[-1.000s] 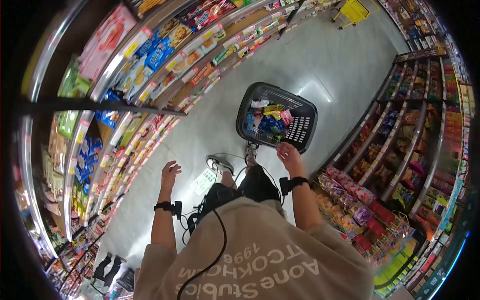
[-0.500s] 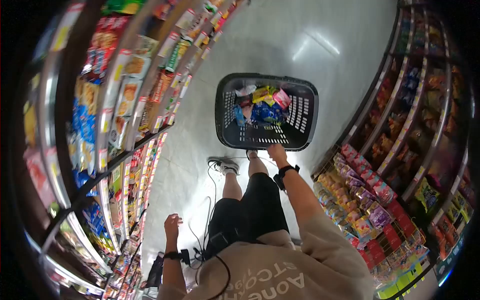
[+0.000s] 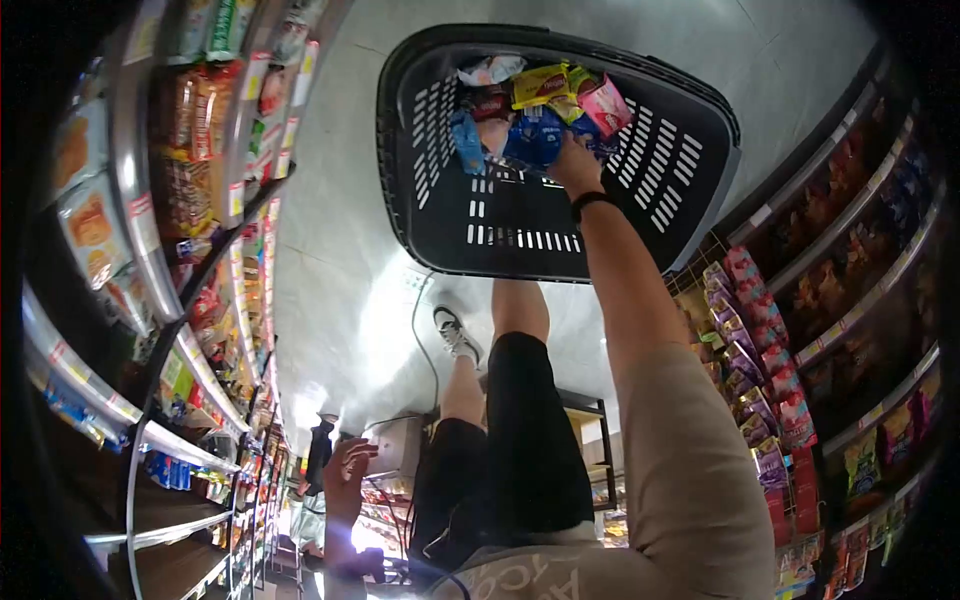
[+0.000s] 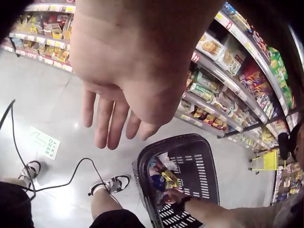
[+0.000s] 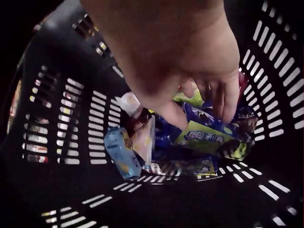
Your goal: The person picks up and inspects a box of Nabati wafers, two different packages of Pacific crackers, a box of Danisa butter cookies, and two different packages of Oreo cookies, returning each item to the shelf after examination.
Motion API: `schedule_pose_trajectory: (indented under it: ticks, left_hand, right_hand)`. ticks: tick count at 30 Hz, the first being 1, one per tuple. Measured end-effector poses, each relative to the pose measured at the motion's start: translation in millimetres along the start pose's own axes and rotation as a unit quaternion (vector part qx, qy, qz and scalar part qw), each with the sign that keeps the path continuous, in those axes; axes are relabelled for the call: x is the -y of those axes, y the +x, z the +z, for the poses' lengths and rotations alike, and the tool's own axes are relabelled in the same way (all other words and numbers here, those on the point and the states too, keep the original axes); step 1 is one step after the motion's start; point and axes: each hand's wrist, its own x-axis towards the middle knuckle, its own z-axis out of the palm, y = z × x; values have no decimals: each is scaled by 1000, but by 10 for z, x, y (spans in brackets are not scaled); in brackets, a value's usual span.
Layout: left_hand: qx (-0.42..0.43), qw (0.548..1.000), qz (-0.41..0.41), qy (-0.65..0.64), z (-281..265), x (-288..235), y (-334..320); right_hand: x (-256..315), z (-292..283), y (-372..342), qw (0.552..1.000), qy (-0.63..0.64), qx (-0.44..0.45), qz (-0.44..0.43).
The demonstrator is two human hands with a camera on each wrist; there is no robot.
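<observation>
My right hand [image 3: 578,168] reaches down into a black plastic shopping basket [image 3: 560,263]. In the right wrist view its thumb and fingers pinch the top of a dark blue snack packet [image 5: 204,135] with a green label. Around that packet lie a light blue packet [image 5: 122,152], a yellow packet [image 3: 540,87], a pink packet [image 3: 605,105] and a whitish packet [image 3: 492,69]. Away from the basket, my left hand [image 3: 348,465] hangs by the left leg with relaxed fingers, holding nothing; the left wrist view shows its fingers [image 4: 111,123] extended.
Snack shelves [image 3: 140,215] run along the left and more shelves [image 3: 850,240] along the right. A rack of hanging purple and pink packets [image 3: 765,370] stands close by my right arm. A cable [image 4: 71,178] trails over the floor near the shoes. A yellow cart [image 4: 264,160] stands farther off.
My right hand has moved from the near rim down into the basket and onto the blue packet. The basket appears larger and closer as the body bends. My left hand stays empty.
</observation>
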Motion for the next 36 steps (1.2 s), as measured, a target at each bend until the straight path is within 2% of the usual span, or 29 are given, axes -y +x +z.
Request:
schedule_pose_trajectory:
  ticks: [2, 4, 6, 7, 9, 11, 12, 14, 15, 19, 20, 22, 24, 26, 28, 29, 30, 33, 34, 35, 36]
  left_hand:
    - [0, 999, -2, -45, 51, 121, 144]
    - [0, 995, -21, -103, 135, 120, 172]
    - [22, 993, 0, -115, 57, 406, 35]
    - [7, 999, -29, -35, 57, 143, -84]
    - [-17, 1000, -20, 0, -96, 188, -329]
    - [-46, 999, 0, -1, -210, 168, -478]
    - [-62, 995, 57, 47, -281, 164, -561]
    - [-98, 988, 84, -82, -308, 169, -751]
    - [-95, 987, 109, -73, -351, 280, -803]
    - [-44, 972, 204, -105, -390, 387, -1077]
    - [-47, 968, 233, -83, -454, 333, -1200]
    - [-71, 941, 328, -46, -634, 541, -1280]
    - [-80, 929, 347, -98, -778, 547, -1586]
    - [-89, 902, 409, -107, -992, 852, -1671]
    - [-115, 886, 434, -117, -1170, 1176, -1765]
    - [-104, 890, 425, -126, -1280, 1366, -1796]
    - [-101, 892, 417, -144, -1386, 1534, -1782]
    - [-57, 867, 484, -107, -1726, 1975, -1653]
    - [-33, 861, 495, -113, -1772, 2009, -1827]
    - [-65, 865, 488, -91, -1738, 1987, -2146]
    - [-96, 870, 476, -79, -1708, 1957, -2382]
  right_hand:
    - [-30, 268, 47, 998, -39, -32, -33]
    - [9, 332, -16, 995, -72, -27, -58]
    - [-10, 307, -30, 989, -97, -57, -99]
    - [-73, 322, 0, 985, -104, -65, -119]
    - [-187, 227, -221, 981, -112, -66, -145]
    - [-203, -153, -527, 971, -125, -109, -172]
    - [-160, -382, -789, 962, -101, -152, -201]
    - [-149, -748, -1258, 964, -55, -158, -204]
    - [-150, -884, -1538, 951, -15, -211, -227]
    - [137, -1531, -2713, 951, 79, -222, -202]
    - [186, -1594, -2963, 941, 89, -245, -215]
    - [319, -1597, -3371, 917, 94, -307, -236]
    - [580, -1627, -3853, 913, 120, -315, -232]
    - [897, -1517, -4309, 882, 166, -347, -271]
    - [1250, -1413, -4853, 862, 226, -344, -297]
    - [1408, -1254, -5001, 865, 218, -325, -313]
    - [1604, -1171, -5098, 865, 203, -307, -341]
    - [2077, -1000, -5839, 821, 215, -264, -458]
    - [2228, -912, -5925, 815, 178, -227, -502]
    - [2313, -881, -6169, 772, 220, -161, -575]
    - [2431, -685, -6074, 774, 198, -89, -594]
